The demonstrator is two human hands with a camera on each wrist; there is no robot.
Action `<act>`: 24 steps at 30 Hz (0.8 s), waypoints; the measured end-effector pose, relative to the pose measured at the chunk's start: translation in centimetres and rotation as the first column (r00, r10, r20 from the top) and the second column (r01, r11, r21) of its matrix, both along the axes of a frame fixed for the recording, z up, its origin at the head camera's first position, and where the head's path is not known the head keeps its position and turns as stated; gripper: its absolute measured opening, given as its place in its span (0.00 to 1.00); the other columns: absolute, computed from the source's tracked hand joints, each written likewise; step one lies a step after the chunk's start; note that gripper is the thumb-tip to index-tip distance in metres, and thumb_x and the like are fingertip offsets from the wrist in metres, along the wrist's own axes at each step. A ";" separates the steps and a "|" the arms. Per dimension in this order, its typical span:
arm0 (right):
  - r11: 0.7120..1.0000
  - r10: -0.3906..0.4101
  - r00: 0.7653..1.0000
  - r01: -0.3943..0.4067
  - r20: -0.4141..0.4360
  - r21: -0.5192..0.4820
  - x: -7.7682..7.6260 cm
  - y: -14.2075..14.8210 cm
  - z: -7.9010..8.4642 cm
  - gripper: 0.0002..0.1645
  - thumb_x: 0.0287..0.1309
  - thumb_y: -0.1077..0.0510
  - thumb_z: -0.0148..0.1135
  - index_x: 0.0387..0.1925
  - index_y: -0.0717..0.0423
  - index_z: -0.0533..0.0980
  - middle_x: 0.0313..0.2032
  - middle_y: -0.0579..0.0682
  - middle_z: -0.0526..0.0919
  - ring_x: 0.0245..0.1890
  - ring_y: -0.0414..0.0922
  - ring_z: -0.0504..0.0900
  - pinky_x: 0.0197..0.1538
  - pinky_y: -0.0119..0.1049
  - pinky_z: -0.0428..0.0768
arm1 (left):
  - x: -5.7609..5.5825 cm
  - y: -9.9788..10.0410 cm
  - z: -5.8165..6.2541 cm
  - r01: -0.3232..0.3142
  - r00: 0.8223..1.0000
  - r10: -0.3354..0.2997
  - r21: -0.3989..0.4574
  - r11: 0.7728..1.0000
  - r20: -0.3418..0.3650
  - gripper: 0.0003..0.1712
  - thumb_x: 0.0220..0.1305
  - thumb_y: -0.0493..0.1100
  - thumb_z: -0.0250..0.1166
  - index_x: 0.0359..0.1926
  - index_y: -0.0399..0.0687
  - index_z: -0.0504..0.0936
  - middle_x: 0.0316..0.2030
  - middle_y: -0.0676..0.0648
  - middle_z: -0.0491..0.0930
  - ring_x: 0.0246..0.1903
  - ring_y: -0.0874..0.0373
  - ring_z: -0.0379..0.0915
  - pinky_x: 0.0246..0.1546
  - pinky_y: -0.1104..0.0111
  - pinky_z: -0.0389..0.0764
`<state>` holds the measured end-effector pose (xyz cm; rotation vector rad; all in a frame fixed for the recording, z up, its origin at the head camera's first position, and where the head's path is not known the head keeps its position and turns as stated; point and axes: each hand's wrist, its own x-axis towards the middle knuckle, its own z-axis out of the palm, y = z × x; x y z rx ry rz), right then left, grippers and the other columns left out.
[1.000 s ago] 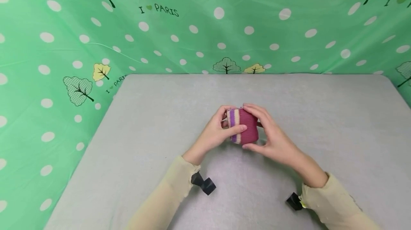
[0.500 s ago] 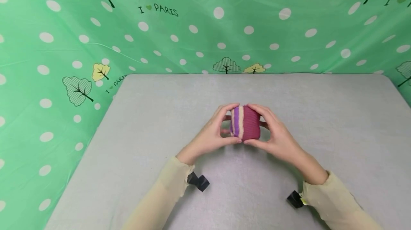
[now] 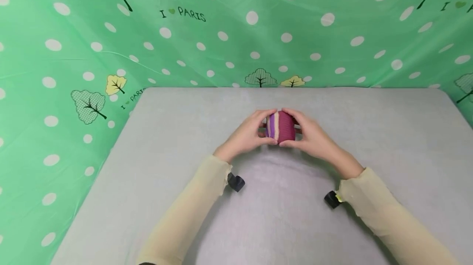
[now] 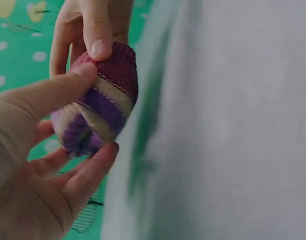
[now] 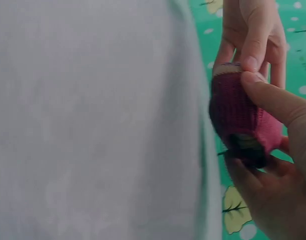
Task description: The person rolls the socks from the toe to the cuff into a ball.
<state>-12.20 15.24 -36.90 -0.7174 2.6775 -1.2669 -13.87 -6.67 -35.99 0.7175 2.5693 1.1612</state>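
Observation:
A rolled-up knit sock (image 3: 286,127), maroon with purple and cream stripes, is held between both hands near the back middle of the grey table. My left hand (image 3: 248,132) grips the striped end, thumb on the near side and fingers on the far side. On the maroon end, my right hand (image 3: 314,138) holds it the same way, and the two thumb tips almost meet. In the left wrist view the striped end of the sock (image 4: 105,102) looks bunched and tucked in. The right wrist view shows a dark opening in the maroon end of the sock (image 5: 237,107).
The grey table (image 3: 184,125) spreads around the hands on all sides. Behind it and at the left hangs a green curtain (image 3: 221,51) with white dots and printed trees. A black wrist device (image 3: 236,183) sits by the left sleeve, another black device (image 3: 332,199) by the right.
Both hands have carried the sock farther toward the table's back edge. Earlier, the left thumb lay across the sock's face; it has shifted to the near edge, beside the right thumb.

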 end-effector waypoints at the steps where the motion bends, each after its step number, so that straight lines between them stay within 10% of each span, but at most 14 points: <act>1: 1.000 0.005 1.000 -0.005 0.015 0.028 -0.1 0.1 -0.2 0.56 0.51 0.57 0.77 0.75 0.62 0.55 0.71 0.63 0.64 0.65 0.60 0.72 0.63 0.57 0.76 | -0.1 0.1 -0.3 -0.003 1.000 0.003 -0.040 0.999 0.000 0.50 0.57 0.46 0.75 0.76 0.50 0.59 0.70 0.43 0.65 0.62 0.50 0.72 0.59 0.65 0.80; 10: 0.990 -0.007 0.997 -0.003 0.072 0.142 -0.3 0.2 -0.1 0.53 0.55 0.49 0.74 0.75 0.59 0.57 0.72 0.65 0.64 0.69 0.64 0.66 0.67 0.62 0.68 | -0.2 0.3 -0.2 -0.093 0.994 0.074 -0.288 0.953 -0.076 0.50 0.50 0.60 0.77 0.73 0.59 0.67 0.69 0.53 0.71 0.57 0.52 0.68 0.60 0.58 0.75; 24: 0.991 0.000 0.993 -0.016 0.116 0.133 -0.8 1.8 -0.1 0.55 0.58 0.45 0.71 0.78 0.50 0.51 0.77 0.59 0.55 0.76 0.61 0.55 0.73 0.62 0.59 | -0.7 -0.7 1.1 -0.072 0.996 0.045 -0.373 0.925 -0.079 0.52 0.55 0.63 0.72 0.76 0.60 0.59 0.75 0.51 0.62 0.73 0.48 0.56 0.73 0.49 0.61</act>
